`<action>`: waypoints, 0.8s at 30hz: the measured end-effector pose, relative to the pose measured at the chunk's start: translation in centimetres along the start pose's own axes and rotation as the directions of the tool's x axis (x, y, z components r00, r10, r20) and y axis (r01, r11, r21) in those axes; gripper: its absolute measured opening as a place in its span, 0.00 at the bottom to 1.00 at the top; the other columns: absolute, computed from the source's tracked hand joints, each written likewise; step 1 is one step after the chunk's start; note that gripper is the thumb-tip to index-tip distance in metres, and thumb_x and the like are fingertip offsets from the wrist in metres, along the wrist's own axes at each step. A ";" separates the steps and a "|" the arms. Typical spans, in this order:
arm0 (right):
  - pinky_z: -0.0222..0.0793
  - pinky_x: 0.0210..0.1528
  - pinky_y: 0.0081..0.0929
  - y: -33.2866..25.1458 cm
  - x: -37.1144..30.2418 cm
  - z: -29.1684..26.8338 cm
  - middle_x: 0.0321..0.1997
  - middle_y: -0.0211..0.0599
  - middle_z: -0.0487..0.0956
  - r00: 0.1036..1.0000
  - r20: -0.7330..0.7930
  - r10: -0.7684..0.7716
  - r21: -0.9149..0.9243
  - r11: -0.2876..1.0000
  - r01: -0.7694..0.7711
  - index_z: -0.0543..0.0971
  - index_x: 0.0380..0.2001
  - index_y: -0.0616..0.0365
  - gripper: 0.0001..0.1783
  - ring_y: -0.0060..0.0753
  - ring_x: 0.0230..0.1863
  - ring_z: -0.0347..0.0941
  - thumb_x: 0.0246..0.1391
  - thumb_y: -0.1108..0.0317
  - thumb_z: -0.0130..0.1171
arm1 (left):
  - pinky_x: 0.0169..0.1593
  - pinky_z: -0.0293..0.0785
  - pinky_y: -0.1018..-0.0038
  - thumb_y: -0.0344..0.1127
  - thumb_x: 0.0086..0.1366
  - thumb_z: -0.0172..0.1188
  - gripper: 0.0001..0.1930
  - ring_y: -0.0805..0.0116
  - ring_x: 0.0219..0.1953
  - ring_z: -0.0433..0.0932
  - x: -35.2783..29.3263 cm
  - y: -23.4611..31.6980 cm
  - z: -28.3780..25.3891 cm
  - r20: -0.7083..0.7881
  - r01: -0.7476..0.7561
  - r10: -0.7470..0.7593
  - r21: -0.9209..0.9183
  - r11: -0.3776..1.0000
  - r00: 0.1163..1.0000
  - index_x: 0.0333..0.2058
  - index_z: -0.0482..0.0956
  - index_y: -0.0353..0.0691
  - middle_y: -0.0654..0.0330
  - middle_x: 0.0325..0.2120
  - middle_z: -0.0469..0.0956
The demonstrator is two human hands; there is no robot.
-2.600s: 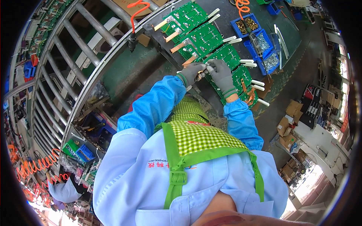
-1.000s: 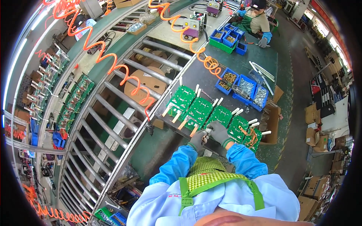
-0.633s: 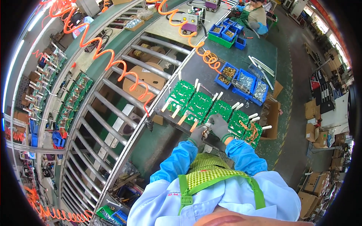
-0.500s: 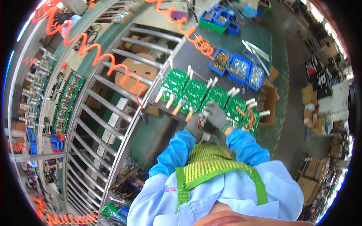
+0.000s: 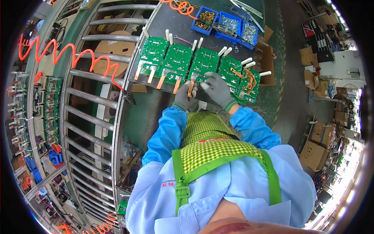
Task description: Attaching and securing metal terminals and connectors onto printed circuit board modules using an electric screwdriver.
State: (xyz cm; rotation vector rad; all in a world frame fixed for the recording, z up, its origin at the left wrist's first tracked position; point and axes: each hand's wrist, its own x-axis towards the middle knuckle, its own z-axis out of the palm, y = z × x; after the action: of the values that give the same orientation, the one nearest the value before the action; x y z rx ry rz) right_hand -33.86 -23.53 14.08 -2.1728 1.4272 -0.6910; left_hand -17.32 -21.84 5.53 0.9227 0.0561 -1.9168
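A row of green circuit boards (image 5: 177,58) with white posts lies along the bench, and flat copper strips (image 5: 161,81) jut from the near edges of the left boards. My left hand (image 5: 184,96), in a grey glove, pinches a copper strip (image 5: 190,90) at the near edge of the middle board (image 5: 202,62). Just to its right, my gloved right hand (image 5: 217,89) reaches over the same edge with bent fingers drawn together. Whatever is between those fingertips is too small to make out. Several bent copper pieces (image 5: 248,82) rest on the rightmost board (image 5: 253,93).
Blue bins of brass (image 5: 206,18) and silver fasteners (image 5: 230,23) stand behind the boards, with a powered screwdriver (image 5: 222,28) across them. A wrench (image 5: 183,39) lies nearby. Left of the bench runs a metal roller conveyor (image 5: 93,99), with an orange coiled hose (image 5: 78,50) above it.
The whole view has shifted, so the bench sits farther left and higher. The copper strip in my left hand now meets the middle board's near edge. My right hand has drawn back slightly from that board.
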 end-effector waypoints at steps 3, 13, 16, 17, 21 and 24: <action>0.70 0.39 0.33 1.7 -1.4 -3.8 0.44 0.37 0.72 0.992 -0.129 0.011 -0.131 0.991 -0.029 0.76 0.32 0.57 0.13 0.39 0.41 0.72 0.48 0.59 0.58 | 0.33 0.75 0.77 0.43 0.65 0.49 0.16 0.67 0.35 0.74 -1.5 -1.1 -2.5 -0.059 0.002 -0.011 -0.145 0.989 0.998 0.44 0.69 0.37 0.56 0.34 0.73; 0.69 0.37 0.40 8.2 -0.5 -8.4 0.40 0.40 0.71 0.946 0.010 0.323 -0.637 0.732 -0.244 0.77 0.37 0.48 0.12 0.44 0.37 0.73 0.47 0.62 0.56 | 0.31 0.74 0.79 0.37 0.66 0.43 0.17 0.67 0.32 0.75 -4.2 -5.9 -4.0 0.140 0.133 -0.132 0.004 0.991 0.981 0.50 0.65 0.33 0.53 0.36 0.74; 0.69 0.39 0.39 8.2 0.5 -7.9 0.41 0.41 0.71 0.918 0.025 0.397 -0.643 0.710 -0.289 0.77 0.36 0.48 0.11 0.45 0.39 0.72 0.47 0.62 0.57 | 0.27 0.73 0.81 0.38 0.68 0.44 0.14 0.71 0.27 0.73 -3.4 -5.7 -1.9 0.179 0.101 -0.136 0.193 0.976 0.974 0.46 0.66 0.35 0.55 0.36 0.75; 0.69 0.39 0.39 8.0 0.6 -7.9 0.41 0.41 0.71 0.919 0.036 0.394 -0.643 0.713 -0.280 0.77 0.36 0.48 0.11 0.45 0.39 0.72 0.47 0.62 0.57 | 0.27 0.73 0.81 0.38 0.68 0.44 0.14 0.71 0.27 0.73 -3.1 -5.6 -1.4 0.172 0.100 -0.132 0.185 0.978 0.976 0.46 0.66 0.35 0.55 0.36 0.75; 0.69 0.39 0.34 5.7 0.7 -8.7 0.39 0.42 0.73 0.968 -0.015 0.250 -0.283 0.927 -0.244 0.77 0.35 0.53 0.11 0.45 0.39 0.72 0.48 0.62 0.57 | 0.26 0.74 0.81 0.35 0.67 0.47 0.13 0.73 0.24 0.72 -0.8 -5.7 -0.6 0.157 0.083 -0.091 0.057 0.995 0.983 0.47 0.67 0.37 0.58 0.32 0.73; 0.68 0.38 0.32 3.6 0.6 -9.1 0.34 0.42 0.75 0.999 0.009 0.048 0.082 0.995 -0.049 0.75 0.35 0.57 0.11 0.41 0.36 0.74 0.53 0.62 0.54 | 0.26 0.75 0.81 0.31 0.66 0.48 0.13 0.77 0.26 0.71 1.1 -6.5 -0.3 0.079 0.082 -0.088 0.076 0.994 0.993 0.48 0.68 0.37 0.61 0.32 0.72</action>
State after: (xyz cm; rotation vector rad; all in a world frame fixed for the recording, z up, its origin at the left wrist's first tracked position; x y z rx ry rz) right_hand -41.83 -26.22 19.03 -2.0695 1.4177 -0.7112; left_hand -22.45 -19.11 2.53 0.9013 -0.0233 -2.0453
